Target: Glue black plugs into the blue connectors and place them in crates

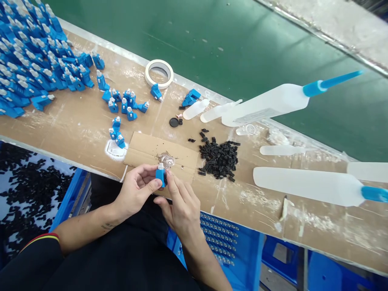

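A small blue part with a white top (160, 177) is pinched upright in my left hand (135, 190), between thumb and fingers. The index finger of my right hand (184, 202) touches the right side of that part, where a bit of black shows; its thumb is held apart below. Whether the right fingertips grip a black piece is hard to see. Just beyond my hands lies a cardboard sheet (145, 146) with a shiny clear smear (166, 160). A pile of small black pieces (218, 158) sits right of the sheet.
Many blue parts (33, 60) crowd the table's far left, with several more near the middle. A tape roll (171, 76) stands by the back edge. White bottles (306, 186) lie at right. Below the table are a blue tray (248, 250) and a bin of black pieces (27, 190).
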Tool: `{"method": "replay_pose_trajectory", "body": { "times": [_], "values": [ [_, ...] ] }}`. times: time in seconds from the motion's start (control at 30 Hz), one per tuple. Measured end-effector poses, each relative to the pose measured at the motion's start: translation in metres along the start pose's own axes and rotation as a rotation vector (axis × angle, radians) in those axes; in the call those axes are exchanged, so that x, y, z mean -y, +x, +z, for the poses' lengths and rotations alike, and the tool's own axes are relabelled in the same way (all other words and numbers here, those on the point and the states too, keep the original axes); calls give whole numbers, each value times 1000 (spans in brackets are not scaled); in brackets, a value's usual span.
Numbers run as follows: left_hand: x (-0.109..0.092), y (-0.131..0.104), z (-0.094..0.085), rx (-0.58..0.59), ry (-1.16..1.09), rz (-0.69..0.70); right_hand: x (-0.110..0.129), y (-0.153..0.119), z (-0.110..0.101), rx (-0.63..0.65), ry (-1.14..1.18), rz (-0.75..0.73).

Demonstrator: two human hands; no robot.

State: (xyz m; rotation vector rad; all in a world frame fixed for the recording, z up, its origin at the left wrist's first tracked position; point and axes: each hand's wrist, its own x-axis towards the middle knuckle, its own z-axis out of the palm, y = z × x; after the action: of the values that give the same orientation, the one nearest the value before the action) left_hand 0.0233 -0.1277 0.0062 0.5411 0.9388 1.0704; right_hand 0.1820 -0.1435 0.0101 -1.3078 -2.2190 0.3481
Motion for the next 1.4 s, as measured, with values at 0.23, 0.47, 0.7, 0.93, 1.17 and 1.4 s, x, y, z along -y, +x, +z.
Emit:
{"method": "replay_pose_trajectory", "body": {
  "times": [0.23, 0.47, 0.7, 0.93, 1.17, 1.4],
  "values": [
    [8, -3, 0, -72, 47, 54, 6, -6, 6, 31, -38, 12],
    [-19, 5, -21, 371, 200, -160, -18, -10, -7, -23, 613, 298],
    [-20, -2, -17, 512, 536, 16, -12, -14, -2, -146, 799, 423],
    [-8, 6, -17, 494, 1193, 853, -4, -19, 3, -170, 933, 484],
    [-7, 10, -24, 666, 1294, 942, -5, -34, 28, -229, 1067, 431],
    [7, 21, -29, 843, 1332, 837, -9, -59, 38, -249, 1395, 673]
  ]
}}
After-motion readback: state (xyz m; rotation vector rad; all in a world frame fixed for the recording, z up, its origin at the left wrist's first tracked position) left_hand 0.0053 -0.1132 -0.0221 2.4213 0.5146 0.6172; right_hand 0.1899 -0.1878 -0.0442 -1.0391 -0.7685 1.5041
